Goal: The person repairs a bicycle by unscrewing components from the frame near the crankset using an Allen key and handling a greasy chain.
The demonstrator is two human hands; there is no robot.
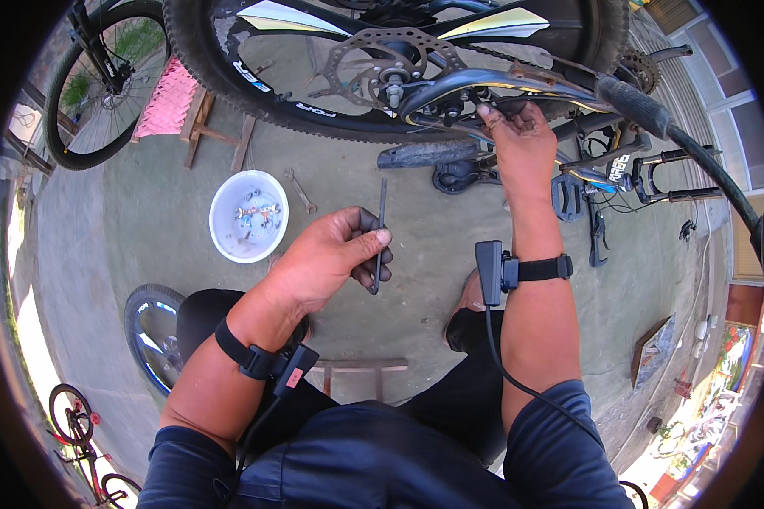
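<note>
My left hand [348,254] is closed around a dark hex key [383,204], whose long arm points up and away while its short bent end shows below the fingers. Farther off and to the right, my right hand [520,140] reaches to the bicycle frame [450,89] beside the brake caliper [458,110]. Its thumb and fingers are bent together there; what they pinch is too small to make out. Left of that hand is the wheel's perforated brake disc [356,68]. The wheel has a knobby black tyre [339,131].
A white bowl [221,237] with small parts stands on the floor, an open-end wrench [301,191] next to it. A saddle [458,176], a pedal [567,199] and a fork [654,174] are beneath the frame. A thick dark hose-like bar [696,148] crosses at right. A wooden stool [197,127] stands far left.
</note>
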